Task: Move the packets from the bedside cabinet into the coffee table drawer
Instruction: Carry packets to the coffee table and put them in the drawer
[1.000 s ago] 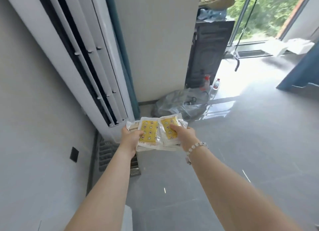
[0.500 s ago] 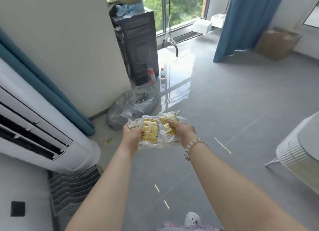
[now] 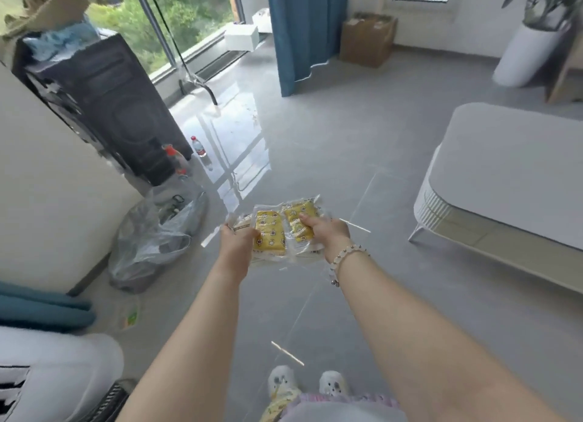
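Observation:
A stack of clear packets (image 3: pixel 274 232) with yellow, star-printed contents is held in front of me over the grey floor. My left hand (image 3: pixel 236 241) grips the stack's left edge, thumb on top. My right hand (image 3: pixel 328 232), a bead bracelet on its wrist, grips the right edge with the thumb over a yellow packet. At the right stands a white coffee table (image 3: pixel 504 175) with ribbed ends; no open drawer shows on it. The bedside cabinet is out of view.
A crumpled plastic bag (image 3: pixel 148 241) lies on the floor at the left, near bottles (image 3: pixel 198 146) and a tall black speaker (image 3: pixel 107 106). A white air conditioner (image 3: pixel 53 368) fills the lower left. A cardboard box (image 3: pixel 367 40), blue curtain (image 3: pixel 299 30) and white planter (image 3: pixel 527 55) stand beyond.
The view has swung right, away from the air conditioner, and the coffee table has come further into sight. Both hands keep the same hold on the packets.

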Demonstrator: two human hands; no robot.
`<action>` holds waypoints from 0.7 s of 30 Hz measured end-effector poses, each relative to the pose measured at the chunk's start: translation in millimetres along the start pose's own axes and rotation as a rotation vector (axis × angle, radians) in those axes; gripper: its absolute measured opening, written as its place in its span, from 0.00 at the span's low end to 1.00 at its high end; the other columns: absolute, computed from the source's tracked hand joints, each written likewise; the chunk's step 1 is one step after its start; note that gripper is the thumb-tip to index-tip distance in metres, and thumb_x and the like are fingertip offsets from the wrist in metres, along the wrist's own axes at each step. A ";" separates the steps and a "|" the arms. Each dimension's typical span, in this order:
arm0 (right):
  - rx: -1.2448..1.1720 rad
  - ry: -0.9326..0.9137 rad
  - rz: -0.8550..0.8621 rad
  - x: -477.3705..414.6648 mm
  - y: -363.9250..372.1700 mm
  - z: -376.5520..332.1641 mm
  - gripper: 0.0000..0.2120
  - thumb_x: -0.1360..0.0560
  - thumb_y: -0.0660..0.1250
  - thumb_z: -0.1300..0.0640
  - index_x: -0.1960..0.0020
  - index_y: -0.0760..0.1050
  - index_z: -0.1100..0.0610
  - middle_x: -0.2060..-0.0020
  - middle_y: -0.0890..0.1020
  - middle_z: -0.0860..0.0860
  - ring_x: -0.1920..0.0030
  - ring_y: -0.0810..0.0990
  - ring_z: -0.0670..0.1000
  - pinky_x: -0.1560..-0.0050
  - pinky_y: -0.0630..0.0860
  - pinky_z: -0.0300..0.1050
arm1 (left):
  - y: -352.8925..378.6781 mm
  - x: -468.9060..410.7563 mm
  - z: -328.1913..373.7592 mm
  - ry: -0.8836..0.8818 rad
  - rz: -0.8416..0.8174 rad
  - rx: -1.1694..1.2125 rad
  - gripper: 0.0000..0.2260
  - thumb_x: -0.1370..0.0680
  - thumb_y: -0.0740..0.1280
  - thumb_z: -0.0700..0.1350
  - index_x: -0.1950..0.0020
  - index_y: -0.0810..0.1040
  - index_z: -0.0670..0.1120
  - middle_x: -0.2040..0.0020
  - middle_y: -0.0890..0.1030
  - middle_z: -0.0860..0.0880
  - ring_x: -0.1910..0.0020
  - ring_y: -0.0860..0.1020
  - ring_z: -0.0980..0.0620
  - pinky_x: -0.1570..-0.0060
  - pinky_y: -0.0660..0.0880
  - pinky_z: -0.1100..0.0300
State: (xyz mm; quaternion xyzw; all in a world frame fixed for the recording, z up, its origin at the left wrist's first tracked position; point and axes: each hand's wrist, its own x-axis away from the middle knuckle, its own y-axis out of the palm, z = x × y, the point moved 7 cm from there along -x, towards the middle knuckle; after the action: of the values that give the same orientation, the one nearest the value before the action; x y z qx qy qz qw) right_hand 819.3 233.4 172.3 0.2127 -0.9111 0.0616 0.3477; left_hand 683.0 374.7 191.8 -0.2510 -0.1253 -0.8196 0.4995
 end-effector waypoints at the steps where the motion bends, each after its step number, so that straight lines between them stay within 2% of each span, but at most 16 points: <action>1: -0.008 0.007 0.026 -4.5 -10.2 -1.6 0.35 0.35 0.78 0.50 0.33 0.71 0.63 0.39 0.78 0.54 0.39 0.76 0.56 0.41 0.74 0.46 | 13.0 -3.9 -0.2 -0.009 -0.023 -0.021 0.26 0.25 0.63 0.33 0.30 0.61 0.46 0.43 0.73 0.44 0.45 0.76 0.42 0.40 0.73 0.42; 4: -0.058 0.042 0.118 -14.8 -40.8 -4.9 0.33 0.35 0.77 0.48 0.35 0.73 0.61 0.40 0.79 0.53 0.42 0.78 0.54 0.55 0.73 0.41 | 51.7 -14.5 0.6 -0.047 -0.094 -0.086 0.27 0.26 0.64 0.33 0.30 0.60 0.49 0.41 0.73 0.45 0.42 0.76 0.41 0.40 0.73 0.41; 5: -0.078 0.046 0.144 -18.4 -49.8 -6.6 0.33 0.34 0.77 0.48 0.35 0.73 0.61 0.40 0.79 0.53 0.42 0.78 0.53 0.57 0.72 0.40 | 64.6 -18.3 1.5 -0.059 -0.120 -0.106 0.27 0.26 0.64 0.33 0.30 0.60 0.48 0.41 0.73 0.45 0.42 0.76 0.40 0.41 0.73 0.40; 9: -0.177 0.054 0.236 -30.2 -83.8 -11.6 0.34 0.33 0.76 0.49 0.32 0.71 0.62 0.37 0.77 0.54 0.39 0.76 0.55 0.50 0.71 0.41 | 115.7 -28.9 8.4 -0.079 -0.234 -0.180 0.26 0.24 0.63 0.33 0.29 0.60 0.46 0.45 0.73 0.44 0.49 0.78 0.41 0.48 0.76 0.43; 13: -0.270 0.067 0.349 -37.2 -119.8 -20.0 0.33 0.32 0.76 0.50 0.33 0.70 0.64 0.37 0.77 0.55 0.38 0.76 0.55 0.51 0.71 0.40 | 172.2 -36.5 13.1 -0.082 -0.353 -0.251 0.22 0.24 0.62 0.32 0.33 0.63 0.46 0.51 0.75 0.47 0.60 0.78 0.48 0.59 0.77 0.52; 17: -0.359 0.075 0.445 -42.3 -147.2 -25.4 0.34 0.31 0.75 0.49 0.32 0.69 0.63 0.36 0.75 0.55 0.37 0.74 0.55 0.51 0.70 0.41 | 220.7 -42.3 14.3 -0.100 -0.462 -0.335 0.18 0.24 0.61 0.32 0.39 0.63 0.49 0.55 0.73 0.49 0.61 0.77 0.49 0.60 0.77 0.52; 19: -0.394 0.093 0.496 -42.6 -160.1 -26.9 0.33 0.31 0.75 0.48 0.32 0.69 0.63 0.36 0.76 0.55 0.38 0.75 0.55 0.52 0.70 0.40 | 244.4 -42.5 15.8 -0.095 -0.520 -0.370 0.19 0.24 0.61 0.31 0.39 0.64 0.49 0.55 0.74 0.48 0.61 0.77 0.49 0.59 0.77 0.52; 21: -0.453 0.094 0.555 -42.1 -174.6 -28.8 0.33 0.31 0.75 0.49 0.32 0.69 0.63 0.37 0.76 0.55 0.39 0.76 0.55 0.58 0.72 0.36 | 270.0 -41.3 17.0 -0.078 -0.585 -0.413 0.20 0.24 0.61 0.31 0.36 0.64 0.47 0.52 0.75 0.47 0.58 0.78 0.47 0.57 0.77 0.51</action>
State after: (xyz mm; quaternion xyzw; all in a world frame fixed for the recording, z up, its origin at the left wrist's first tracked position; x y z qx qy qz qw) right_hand 940.1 97.9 160.0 -0.1284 -0.9077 -0.0399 0.3975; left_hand 941.5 286.9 171.6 -0.3315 -0.0425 -0.9256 0.1774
